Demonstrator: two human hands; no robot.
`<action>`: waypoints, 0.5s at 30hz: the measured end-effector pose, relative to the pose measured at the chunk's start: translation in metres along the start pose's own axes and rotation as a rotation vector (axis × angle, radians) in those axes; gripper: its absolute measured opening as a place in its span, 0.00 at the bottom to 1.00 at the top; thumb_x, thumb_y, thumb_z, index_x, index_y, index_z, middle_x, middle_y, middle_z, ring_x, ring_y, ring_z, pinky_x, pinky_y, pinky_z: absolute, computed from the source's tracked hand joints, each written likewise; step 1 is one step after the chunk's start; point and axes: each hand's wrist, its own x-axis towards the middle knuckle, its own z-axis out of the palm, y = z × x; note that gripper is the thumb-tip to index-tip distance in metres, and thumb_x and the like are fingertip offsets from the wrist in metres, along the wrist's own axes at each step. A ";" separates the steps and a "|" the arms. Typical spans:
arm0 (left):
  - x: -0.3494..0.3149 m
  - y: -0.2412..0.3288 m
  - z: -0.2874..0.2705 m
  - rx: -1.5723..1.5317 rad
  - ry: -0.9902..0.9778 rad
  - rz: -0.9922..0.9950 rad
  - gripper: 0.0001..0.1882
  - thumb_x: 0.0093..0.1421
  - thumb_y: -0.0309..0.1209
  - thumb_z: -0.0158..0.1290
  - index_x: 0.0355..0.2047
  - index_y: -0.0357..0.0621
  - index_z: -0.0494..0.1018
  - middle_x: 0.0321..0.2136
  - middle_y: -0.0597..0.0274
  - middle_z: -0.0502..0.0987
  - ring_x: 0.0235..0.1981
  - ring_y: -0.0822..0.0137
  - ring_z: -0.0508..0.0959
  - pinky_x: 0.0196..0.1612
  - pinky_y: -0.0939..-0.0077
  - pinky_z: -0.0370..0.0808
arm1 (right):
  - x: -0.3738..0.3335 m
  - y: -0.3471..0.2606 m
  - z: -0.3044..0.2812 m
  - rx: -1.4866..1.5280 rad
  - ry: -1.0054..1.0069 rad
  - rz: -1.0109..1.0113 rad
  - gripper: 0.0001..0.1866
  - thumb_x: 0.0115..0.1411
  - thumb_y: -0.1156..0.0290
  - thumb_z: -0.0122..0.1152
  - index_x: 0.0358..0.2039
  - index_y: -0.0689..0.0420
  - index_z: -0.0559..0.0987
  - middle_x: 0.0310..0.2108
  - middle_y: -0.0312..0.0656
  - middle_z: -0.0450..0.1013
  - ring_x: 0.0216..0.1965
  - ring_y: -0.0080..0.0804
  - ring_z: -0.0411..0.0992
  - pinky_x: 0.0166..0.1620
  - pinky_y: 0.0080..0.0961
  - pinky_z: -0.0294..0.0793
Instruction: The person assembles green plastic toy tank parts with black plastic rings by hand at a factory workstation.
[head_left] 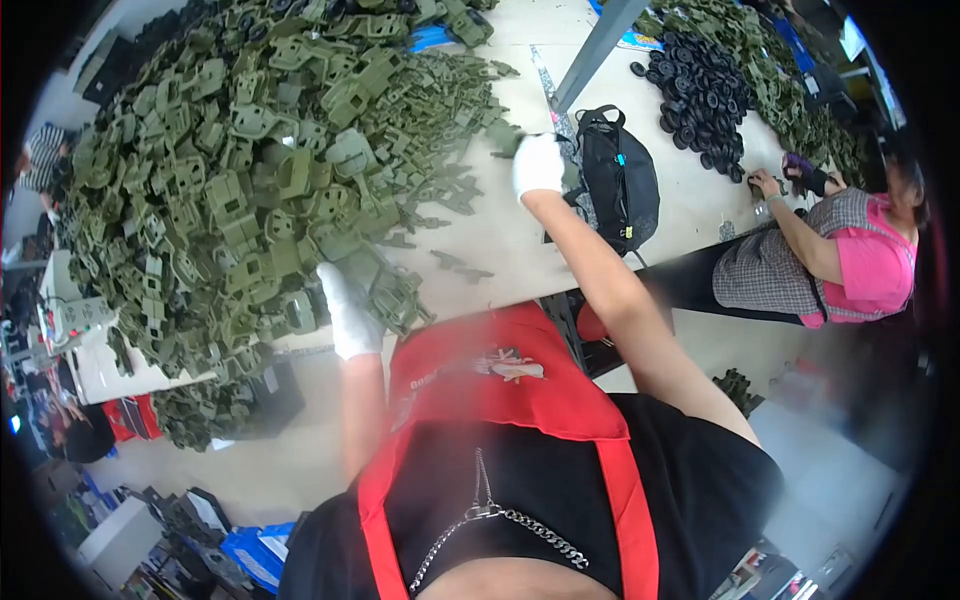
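My left hand (350, 315), in a white glove, is at the near edge of the heap of olive-green moulded plastic parts (230, 190). Its fingers are partly hidden beside a larger green plastic vehicle body (392, 292), which it appears to grip; motion blurs the area just above. Further out to the right, my white-gloved right hand (538, 165) is closed beside a black backpack (617, 180). A green plastic part (506, 138) sticks out on the left side of that fist, slightly blurred.
Small loose green pieces (455, 190) lie right of the heap on the pale table (500, 250). A grey metal post (598, 52) rises behind the backpack. Black toy wheels (700, 105) are piled at the far right, where a co-worker in pink (870, 265) handles something small.
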 end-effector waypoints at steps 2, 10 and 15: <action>-0.015 -0.009 0.001 0.023 -0.016 -0.124 0.41 0.57 0.66 0.43 0.57 0.45 0.63 0.43 0.58 0.74 0.40 0.60 0.75 0.45 0.62 0.74 | -0.051 0.008 -0.021 -0.221 0.145 -0.163 0.17 0.53 0.65 0.61 0.40 0.63 0.80 0.41 0.56 0.75 0.41 0.50 0.75 0.45 0.42 0.74; 0.011 -0.002 0.003 -0.046 -0.043 -0.143 0.43 0.56 0.70 0.38 0.55 0.44 0.64 0.42 0.58 0.74 0.39 0.60 0.75 0.45 0.62 0.74 | 0.021 -0.008 -0.036 -0.147 -0.065 -0.602 0.19 0.51 0.58 0.62 0.42 0.50 0.80 0.36 0.52 0.75 0.40 0.50 0.73 0.44 0.42 0.73; 0.012 -0.004 0.027 0.014 -0.199 -0.269 0.59 0.39 0.82 0.36 0.55 0.41 0.64 0.43 0.54 0.74 0.42 0.55 0.76 0.46 0.51 0.75 | 0.054 -0.032 -0.045 -0.233 -0.313 -0.693 0.16 0.50 0.60 0.63 0.36 0.55 0.80 0.35 0.53 0.76 0.39 0.48 0.75 0.44 0.38 0.72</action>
